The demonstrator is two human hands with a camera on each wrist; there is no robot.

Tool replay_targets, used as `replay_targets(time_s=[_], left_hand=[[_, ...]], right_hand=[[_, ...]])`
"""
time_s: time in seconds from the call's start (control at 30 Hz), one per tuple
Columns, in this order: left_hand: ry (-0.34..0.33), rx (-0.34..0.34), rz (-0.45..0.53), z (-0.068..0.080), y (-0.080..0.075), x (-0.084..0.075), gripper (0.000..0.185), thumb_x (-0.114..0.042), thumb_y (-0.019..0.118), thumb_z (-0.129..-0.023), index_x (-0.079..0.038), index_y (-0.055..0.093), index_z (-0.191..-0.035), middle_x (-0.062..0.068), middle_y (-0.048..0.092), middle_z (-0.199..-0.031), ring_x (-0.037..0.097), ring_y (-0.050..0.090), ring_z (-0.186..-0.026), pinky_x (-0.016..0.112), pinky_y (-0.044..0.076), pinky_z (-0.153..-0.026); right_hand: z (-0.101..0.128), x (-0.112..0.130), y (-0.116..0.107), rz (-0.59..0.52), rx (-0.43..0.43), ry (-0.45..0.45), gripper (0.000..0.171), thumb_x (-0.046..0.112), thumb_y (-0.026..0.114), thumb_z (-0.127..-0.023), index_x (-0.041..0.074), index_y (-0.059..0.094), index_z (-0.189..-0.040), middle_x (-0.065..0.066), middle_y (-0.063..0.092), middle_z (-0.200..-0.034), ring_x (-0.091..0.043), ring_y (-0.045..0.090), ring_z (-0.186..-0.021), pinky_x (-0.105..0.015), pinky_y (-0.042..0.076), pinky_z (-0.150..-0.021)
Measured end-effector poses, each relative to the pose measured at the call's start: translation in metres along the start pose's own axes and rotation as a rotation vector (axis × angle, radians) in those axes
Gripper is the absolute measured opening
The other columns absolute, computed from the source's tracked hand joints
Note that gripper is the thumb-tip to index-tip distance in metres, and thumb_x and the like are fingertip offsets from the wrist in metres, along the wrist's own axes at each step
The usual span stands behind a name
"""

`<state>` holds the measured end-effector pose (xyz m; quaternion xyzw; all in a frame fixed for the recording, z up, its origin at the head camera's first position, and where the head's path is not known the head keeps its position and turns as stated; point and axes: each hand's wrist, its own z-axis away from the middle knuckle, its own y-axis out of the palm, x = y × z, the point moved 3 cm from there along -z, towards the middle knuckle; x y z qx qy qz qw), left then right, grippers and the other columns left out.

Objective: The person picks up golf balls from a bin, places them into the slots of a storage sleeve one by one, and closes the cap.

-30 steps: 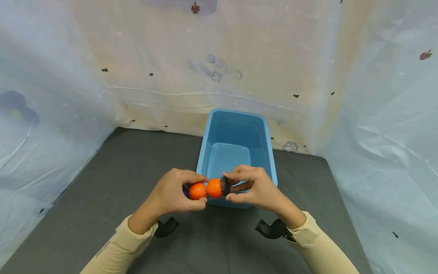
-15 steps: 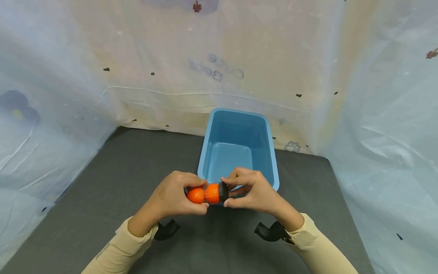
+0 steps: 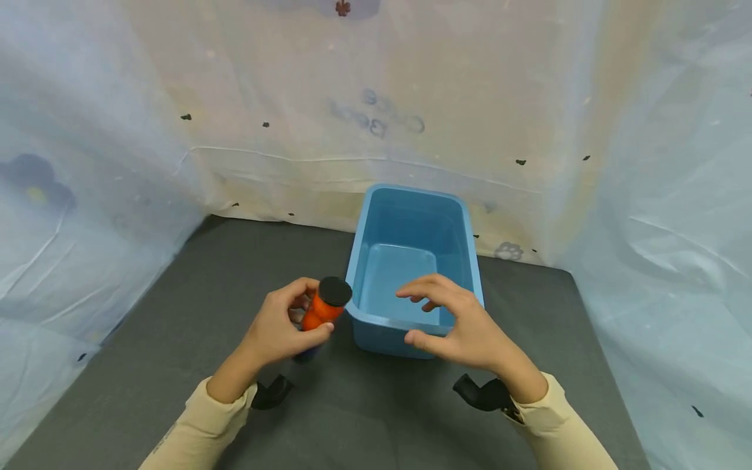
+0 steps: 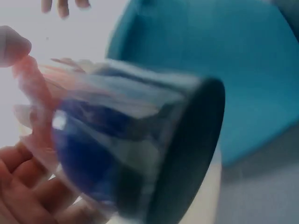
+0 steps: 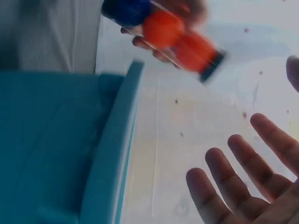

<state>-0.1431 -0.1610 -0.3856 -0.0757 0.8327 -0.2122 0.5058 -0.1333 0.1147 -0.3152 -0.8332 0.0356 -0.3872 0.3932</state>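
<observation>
Clear plastic tube (image 3: 320,313) of orange balls in left hand (image 3: 275,326) fingers

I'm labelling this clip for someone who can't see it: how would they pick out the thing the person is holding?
Start at the blue bin on the dark grey table. Just off its near left corner, the left hand grips a clear tube tilted toward the bin. It alone has a black cap and holds orange and blue balls.
</observation>
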Motion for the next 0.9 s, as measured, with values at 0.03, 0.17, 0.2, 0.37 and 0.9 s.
replay_targets(time_s=[0.03, 0.17, 0.2, 0.37, 0.9], left_hand=[[-0.018, -0.033, -0.030, 0.000, -0.004, 0.006, 0.041, -0.009, 0.080, -0.071, -0.014, 0.063, -0.109, 0.002, 0.068, -0.092, 0.009, 0.058, -0.071, 0.025, 0.053, -0.059], [-0.110, -0.134, -0.132, -0.006, -0.018, 0.032, 0.045, -0.013, 0.082, -0.071, -0.012, 0.061, -0.111, 0.003, 0.067, -0.095, 0.010, 0.060, -0.075, 0.022, 0.054, -0.066], [-0.132, -0.149, -0.147, -0.008, -0.019, 0.040, 0.046, -0.013, 0.082, -0.071, -0.011, 0.060, -0.111, 0.004, 0.066, -0.096, 0.012, 0.061, -0.076, 0.023, 0.055, -0.067], [-0.250, -0.175, -0.178, -0.015, -0.021, 0.083, 0.048, -0.019, 0.080, -0.075, -0.009, 0.056, -0.115, 0.009, 0.065, -0.105, 0.019, 0.066, -0.083, 0.031, 0.056, -0.069], [-0.445, -0.209, -0.076, -0.021, -0.003, 0.171, 0.059, -0.022, 0.078, -0.079, -0.006, 0.046, -0.127, 0.019, 0.059, -0.122, 0.038, 0.063, -0.108, 0.053, 0.050, -0.091]], right_hand=[[0.002, -0.002, -0.004, 0.008, -0.027, -0.004, 0.049, 0.016, 0.078, -0.080, 0.019, 0.060, -0.125, 0.001, 0.059, -0.123, -0.011, 0.057, -0.107, -0.032, 0.053, -0.082], [0.011, -0.011, -0.017, 0.047, -0.145, -0.042, 0.041, 0.011, 0.076, -0.079, 0.016, 0.065, -0.119, -0.001, 0.062, -0.118, -0.010, 0.058, -0.102, -0.029, 0.053, -0.080], [0.013, -0.013, -0.020, 0.056, -0.170, -0.051, 0.039, 0.012, 0.075, -0.080, 0.016, 0.065, -0.118, -0.002, 0.063, -0.117, -0.010, 0.059, -0.101, -0.028, 0.052, -0.080], [0.023, -0.020, -0.026, 0.083, -0.231, -0.054, 0.037, 0.009, 0.074, -0.080, 0.015, 0.066, -0.115, -0.003, 0.064, -0.113, -0.009, 0.059, -0.098, -0.025, 0.052, -0.078], [0.047, -0.037, -0.033, 0.208, -0.310, 0.049, 0.035, 0.001, 0.075, -0.074, 0.013, 0.070, -0.107, -0.003, 0.066, -0.109, -0.007, 0.056, -0.092, -0.019, 0.048, -0.077]])
